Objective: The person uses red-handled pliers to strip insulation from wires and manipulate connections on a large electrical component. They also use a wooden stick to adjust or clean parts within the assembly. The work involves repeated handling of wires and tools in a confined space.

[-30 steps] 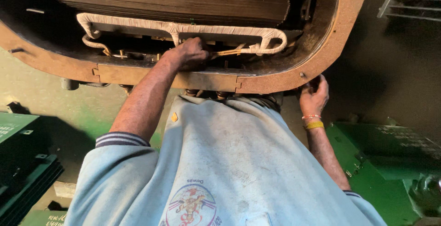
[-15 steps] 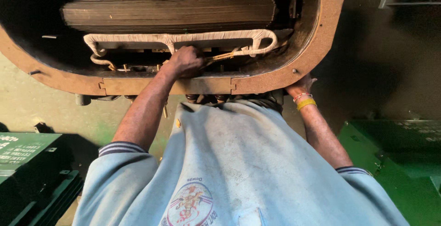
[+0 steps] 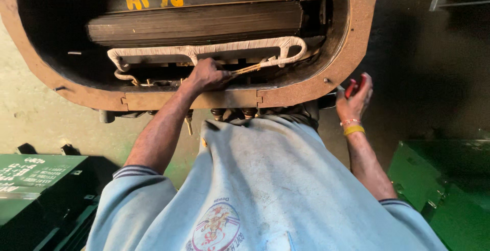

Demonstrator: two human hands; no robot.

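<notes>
I see a large rusty oval tank (image 3: pixel 352 52) filling the upper half of the frame, open at the top. Inside it sits a dark laminated core (image 3: pixel 199 24) with yellow painted marks on the bar above it, and below the core a white taped coil (image 3: pixel 204 51) runs left to right. My left hand (image 3: pixel 206 75) reaches over the tank's near rim at centre frame, its grip closed on a thin yellowish lead (image 3: pixel 247 69) that runs off to the right just beneath the coil. My right hand (image 3: pixel 353 100) hangs outside the tank at right of centre, its grip closed on a red-handled tool (image 3: pixel 352 88). A green box (image 3: pixel 35 172) with pale lettering lies at lower left, another green casing (image 3: pixel 444 179) at lower right.
</notes>
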